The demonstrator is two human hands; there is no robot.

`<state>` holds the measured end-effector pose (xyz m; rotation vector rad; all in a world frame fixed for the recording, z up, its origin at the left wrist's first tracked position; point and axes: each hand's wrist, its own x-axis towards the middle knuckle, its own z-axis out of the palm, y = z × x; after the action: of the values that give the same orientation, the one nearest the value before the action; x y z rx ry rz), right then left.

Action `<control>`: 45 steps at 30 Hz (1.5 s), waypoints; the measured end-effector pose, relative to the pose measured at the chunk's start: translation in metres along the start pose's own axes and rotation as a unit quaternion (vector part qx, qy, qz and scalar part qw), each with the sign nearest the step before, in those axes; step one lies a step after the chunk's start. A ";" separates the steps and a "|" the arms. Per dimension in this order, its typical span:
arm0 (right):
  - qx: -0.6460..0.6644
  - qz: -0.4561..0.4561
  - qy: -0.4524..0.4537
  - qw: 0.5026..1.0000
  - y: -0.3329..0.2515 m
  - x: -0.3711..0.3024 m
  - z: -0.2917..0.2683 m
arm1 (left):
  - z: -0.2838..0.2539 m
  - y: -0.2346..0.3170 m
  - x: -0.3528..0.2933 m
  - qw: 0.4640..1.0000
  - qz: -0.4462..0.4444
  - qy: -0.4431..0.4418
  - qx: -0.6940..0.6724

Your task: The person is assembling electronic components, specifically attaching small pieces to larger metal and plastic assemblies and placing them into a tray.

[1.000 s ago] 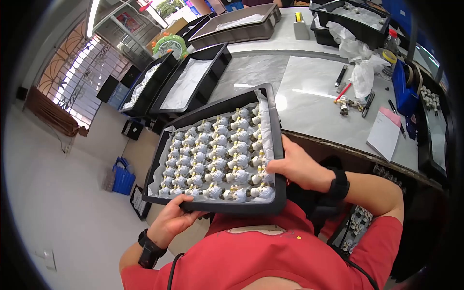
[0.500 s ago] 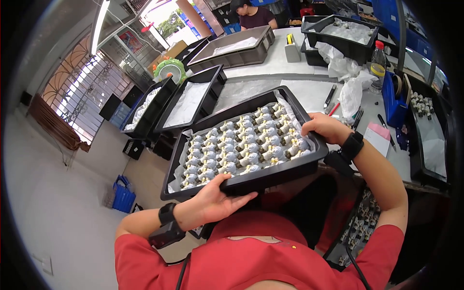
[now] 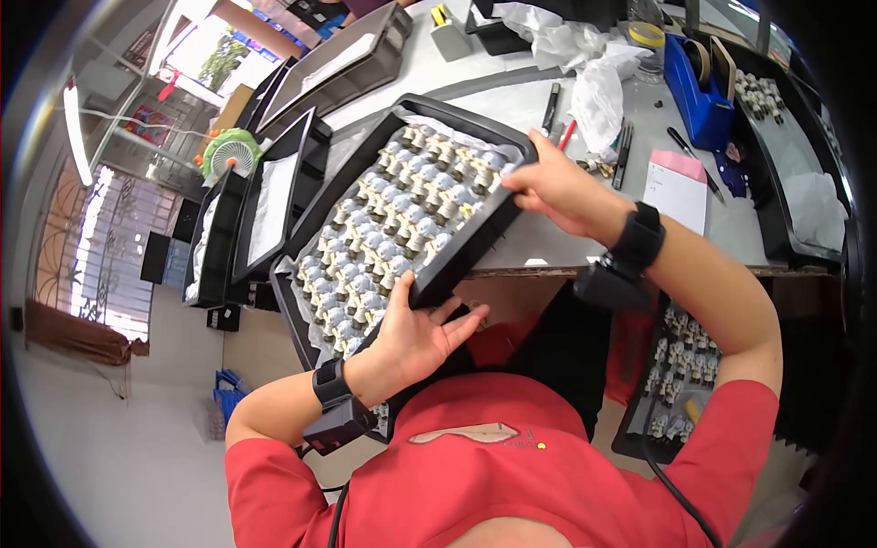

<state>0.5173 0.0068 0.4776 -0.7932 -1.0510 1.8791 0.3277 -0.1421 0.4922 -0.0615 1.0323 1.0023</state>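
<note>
A black plastic tray (image 3: 475,248), lined with white sheeting, hangs tilted in front of me over the table edge. Rows of small white-and-grey figurines (image 3: 388,215) with yellow parts fill it. My right hand (image 3: 571,192) grips the tray's right corner, fingers closed around the rim. At the near side, my left hand (image 3: 411,333) bears the tray, its thumb against the wall and its other fingers stretched out past the underside.
Beyond the tray stand lined black trays (image 3: 279,201) and a grey bin (image 3: 338,68). A green fan (image 3: 230,155) is at left. On the table (image 3: 521,242) lie pens (image 3: 551,108), crumpled plastic (image 3: 598,100), a notepad (image 3: 674,192) and a blue tape dispenser (image 3: 694,100). Another figurine tray (image 3: 630,438) sits below.
The tray has moved left and turned, its right end now farther away and its left end nearer me. Both hands moved with it. My view has shifted toward the right.
</note>
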 end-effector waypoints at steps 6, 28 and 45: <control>0.005 0.003 0.091 0.996 -0.012 0.058 -0.009 | 0.033 0.006 0.039 0.994 0.059 0.029 0.092; -0.059 0.095 0.016 0.994 0.056 0.025 0.066 | -0.208 0.194 -0.031 0.627 0.350 0.278 0.638; -0.821 0.153 -0.011 0.550 -0.012 0.200 -0.093 | -0.134 0.223 0.059 0.718 0.307 0.176 0.600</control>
<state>0.5042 0.2196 0.4208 -1.9734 -2.7859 0.4671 0.0837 -0.0382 0.4620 1.2924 1.9731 0.7100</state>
